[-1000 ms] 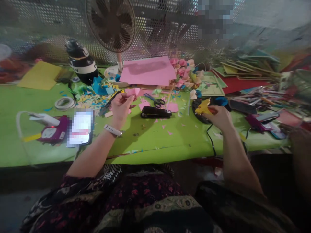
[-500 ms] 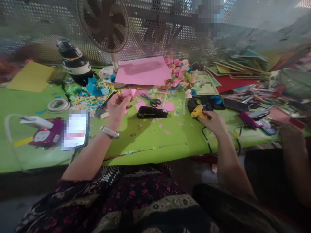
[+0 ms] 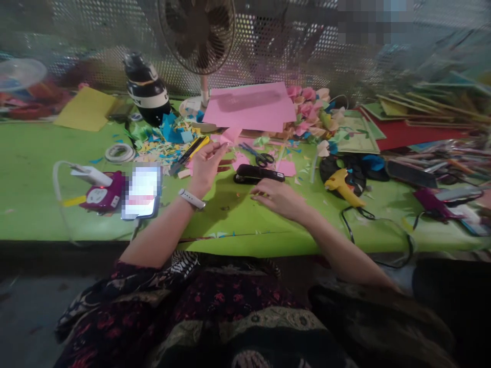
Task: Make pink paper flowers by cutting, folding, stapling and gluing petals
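pink paper [image 3: 231, 135] sits pinched in the left hand [image 3: 207, 162]; a hard squeeze could crease it. the right hand [image 3: 281, 198], fingers loosely spread, could bump the stapler [image 3: 259, 174] just beside it.

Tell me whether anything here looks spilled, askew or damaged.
Yes, somewhat untidy: loose paper scraps lie strewn between the black bottle and the left hand, as if spilled. The black cord by the yellow glue gun loops at the front edge of the table, where it might snag. Nothing looks clearly broken.
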{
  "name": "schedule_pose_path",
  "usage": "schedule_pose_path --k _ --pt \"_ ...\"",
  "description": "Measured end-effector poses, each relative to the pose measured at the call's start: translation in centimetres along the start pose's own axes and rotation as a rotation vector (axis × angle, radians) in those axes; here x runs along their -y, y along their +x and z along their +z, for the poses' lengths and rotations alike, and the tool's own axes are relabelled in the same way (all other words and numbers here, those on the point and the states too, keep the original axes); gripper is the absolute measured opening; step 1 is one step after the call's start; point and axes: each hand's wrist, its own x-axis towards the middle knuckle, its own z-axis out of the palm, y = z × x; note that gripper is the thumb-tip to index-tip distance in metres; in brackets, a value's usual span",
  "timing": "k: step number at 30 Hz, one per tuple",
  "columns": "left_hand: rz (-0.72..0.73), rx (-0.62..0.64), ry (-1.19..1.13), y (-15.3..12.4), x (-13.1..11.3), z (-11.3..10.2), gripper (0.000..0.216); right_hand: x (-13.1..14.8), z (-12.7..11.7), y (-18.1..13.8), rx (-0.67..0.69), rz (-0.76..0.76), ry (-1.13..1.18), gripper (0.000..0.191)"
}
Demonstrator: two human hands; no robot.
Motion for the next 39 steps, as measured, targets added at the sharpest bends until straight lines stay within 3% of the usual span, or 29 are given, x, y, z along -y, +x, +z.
schedule_pose_path --k 4,8,11,17,20,27,39 --pt "-0.020 0.023 0.028 -0.2 -0.2 0.0 0.027 0.6 2.0 2.3 0.122 -0.015 -0.056 0.007" --pt "-0.001 0.039 0.045 -0.3 -0.2 0.1 0.027 0.5 2.7 2.8 0.097 -0.011 -0.048 0.007" --pt "0.000 0.049 0.037 -0.5 -0.1 0.1 0.026 0.4 2.7 2.6 -0.014 -0.008 0.056 0.011" --pt "-0.011 0.093 -0.003 -1.8 -0.3 1.0 0.027 0.8 1.4 2.2 -0.416 0.100 0.324 0.016" --pt "-0.081 0.151 -0.014 -2.7 -0.4 1.7 0.031 0.7 0.9 2.2 -0.515 0.117 0.343 0.016" --pt "-0.179 0.251 -0.040 -3.9 -0.6 2.0 0.033 -0.1 0.7 1.9 -0.478 -0.088 0.021 0.016" --pt "-0.175 0.234 -0.072 -3.6 0.1 2.0 0.026 -0.4 0.8 1.9 -0.492 -0.097 -0.124 0.018"
